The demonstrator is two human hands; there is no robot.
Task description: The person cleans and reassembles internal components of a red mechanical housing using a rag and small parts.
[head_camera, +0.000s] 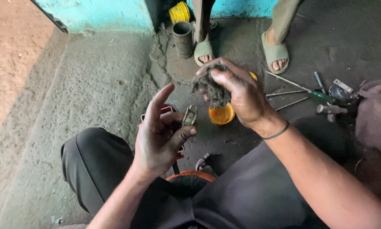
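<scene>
Your left hand (163, 135) pinches one small metal part (190, 115); your right hand (237, 95) clenches one grey rag (209, 87), just above and beside it.

View: one head-worn camera, no second view.
Position: above the seated person's lap, looking steeply down and forward.
Distance: close; left hand (158, 135) and right hand (237, 95) fill the centre.
Foreground: dark trousers at the bottom edge.
Far edge: concrete floor (93, 85), turquoise wall (105, 12), a bystander's sandalled feet (275, 53).
</scene>
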